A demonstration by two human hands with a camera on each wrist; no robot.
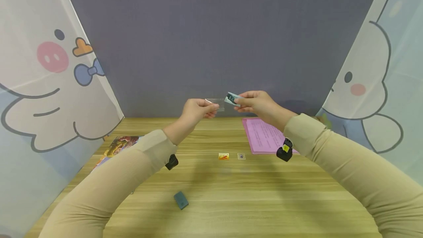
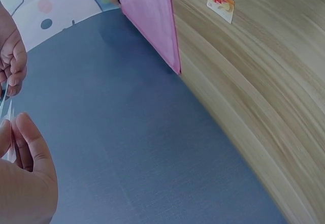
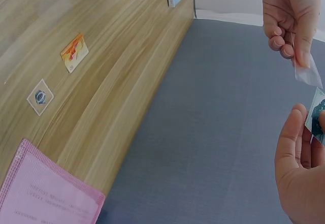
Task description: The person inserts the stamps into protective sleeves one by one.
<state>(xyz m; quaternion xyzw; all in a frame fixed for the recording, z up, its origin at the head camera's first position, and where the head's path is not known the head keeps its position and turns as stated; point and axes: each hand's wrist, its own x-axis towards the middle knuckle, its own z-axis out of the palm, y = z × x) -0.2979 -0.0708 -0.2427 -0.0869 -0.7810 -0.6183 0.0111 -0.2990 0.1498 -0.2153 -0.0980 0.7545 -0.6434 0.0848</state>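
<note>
Held up above the far edge of the table, my left hand [image 1: 197, 110] pinches a clear plastic sleeve [image 1: 220, 102] between thumb and fingers. Just right of it, my right hand [image 1: 257, 102] pinches a small teal-and-white stamp [image 1: 231, 97] with a jagged edge. In the right wrist view the stamp [image 3: 316, 115] sits right by the open-looking end of the sleeve [image 3: 307, 76]. An orange-and-yellow stamp [image 1: 223, 156] lies on the table below the hands, beside a smaller pale stamp [image 1: 241, 156] with a dark round motif.
A pink mesh folder [image 1: 261, 135] with a printed sheet lies at the back right. Colourful printed booklets [image 1: 121, 145] lie at the left, partly behind my left sleeve. A small dark grey box [image 1: 181, 200] is nearer me. A grey panel [image 1: 211, 39] rises behind the table.
</note>
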